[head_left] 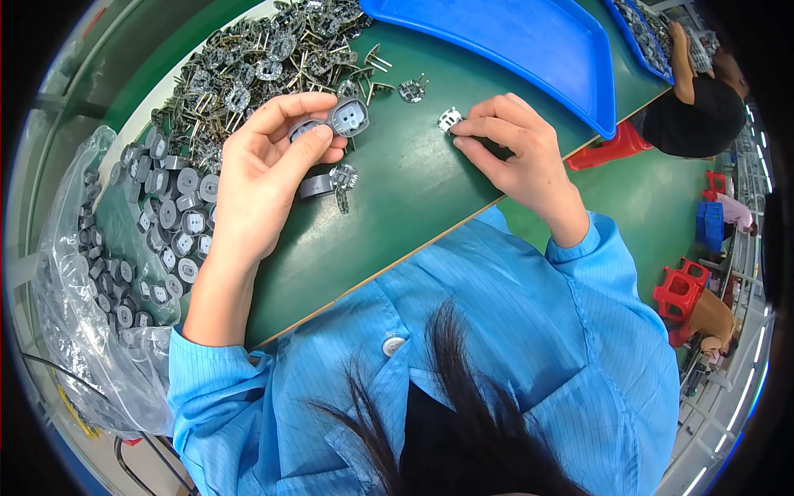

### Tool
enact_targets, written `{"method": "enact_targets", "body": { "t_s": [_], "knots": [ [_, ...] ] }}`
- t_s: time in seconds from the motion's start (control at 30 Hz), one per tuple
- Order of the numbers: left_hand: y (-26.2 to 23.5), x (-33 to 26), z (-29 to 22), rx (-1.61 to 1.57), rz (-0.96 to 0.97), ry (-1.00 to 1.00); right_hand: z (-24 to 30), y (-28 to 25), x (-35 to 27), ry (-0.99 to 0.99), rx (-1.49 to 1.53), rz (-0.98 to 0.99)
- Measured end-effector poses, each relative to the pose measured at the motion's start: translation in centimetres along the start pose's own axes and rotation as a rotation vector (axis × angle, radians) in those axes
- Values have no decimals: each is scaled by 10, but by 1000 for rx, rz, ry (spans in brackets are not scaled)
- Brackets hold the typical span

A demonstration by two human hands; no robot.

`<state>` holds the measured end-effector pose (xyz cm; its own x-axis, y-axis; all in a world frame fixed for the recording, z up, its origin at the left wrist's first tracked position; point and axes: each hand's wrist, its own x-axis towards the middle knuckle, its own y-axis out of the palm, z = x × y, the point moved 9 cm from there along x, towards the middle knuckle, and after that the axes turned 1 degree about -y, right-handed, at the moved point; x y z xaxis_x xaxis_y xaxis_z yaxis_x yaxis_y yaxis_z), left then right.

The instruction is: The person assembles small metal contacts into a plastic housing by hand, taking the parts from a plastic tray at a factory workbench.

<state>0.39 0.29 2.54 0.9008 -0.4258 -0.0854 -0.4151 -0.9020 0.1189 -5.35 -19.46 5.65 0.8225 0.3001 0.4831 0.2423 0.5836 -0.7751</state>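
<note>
My left hand is closed, thumb and fingers pinching a grey plastic housing with a squarish recessed face. A second grey piece shows between the same fingers, partly covered by them. Across from it, the fingertips of my right hand grip a small round white part with dark slots, just above the table. On the table below my left hand lie a grey ring-shaped housing and a small circuit board. Another circuit board with pins lies between my hands, farther back.
A large heap of circuit boards with metal pins covers the far left. Nearer, many grey round housings lie by a clear plastic bag. An inclined blue tray stands at the back right. Beyond the table edge are a co-worker and red stools.
</note>
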Motion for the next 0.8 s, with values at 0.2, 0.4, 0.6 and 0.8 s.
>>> {"method": "enact_targets", "body": {
  "t_s": [0.2, 0.4, 0.6, 0.8],
  "knots": [
    [-1, 1, 0, -16, -12, -16, -34, 0, 18, 351, 253, 44],
    [-1, 2, 3, -65, -15, -46, -7, 39, 46, 396, 989, 293],
    [2, 3, 2, -150, 21, -101, 13, 48, 71, 207, 779, 105],
    [-3, 1, 0, -173, 61, -90, 33, 36, 73, 73, 582, -28]
  ]
}}
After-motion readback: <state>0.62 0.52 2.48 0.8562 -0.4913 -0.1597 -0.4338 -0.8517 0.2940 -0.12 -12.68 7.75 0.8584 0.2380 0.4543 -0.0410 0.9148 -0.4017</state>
